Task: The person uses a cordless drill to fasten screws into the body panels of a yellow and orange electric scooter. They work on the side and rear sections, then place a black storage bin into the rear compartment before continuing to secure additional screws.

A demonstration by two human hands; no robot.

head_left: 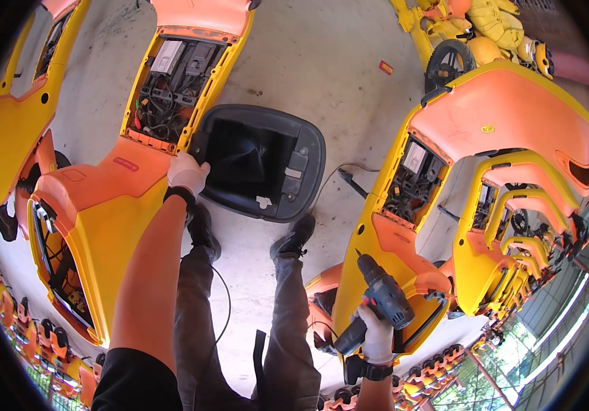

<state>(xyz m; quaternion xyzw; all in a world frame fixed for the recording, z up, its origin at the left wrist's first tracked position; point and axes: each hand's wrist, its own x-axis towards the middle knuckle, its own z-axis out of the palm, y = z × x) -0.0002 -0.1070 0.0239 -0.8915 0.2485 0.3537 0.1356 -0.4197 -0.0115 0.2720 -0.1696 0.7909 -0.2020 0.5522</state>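
My left hand (187, 172), in a white glove, grips the near edge of a black seat lid (260, 161) that lies underside up on the concrete floor. The lid rests beside the open compartment (171, 85) of an orange and yellow scooter body (113, 219), where wires and grey boxes show. My right hand (377, 335), also gloved, holds a dark cordless drill (380, 301) with its bit pointing up and left, next to a second scooter body (445, 171) on my right. My legs and black shoes (294, 236) stand between the two bodies.
More orange and yellow scooter shells (520, 219) line up at the right and along the left edge (17, 116). A black wheel (448, 61) and yellow parts are piled at the top right. A thin cable (222, 301) trails over the floor by my legs.
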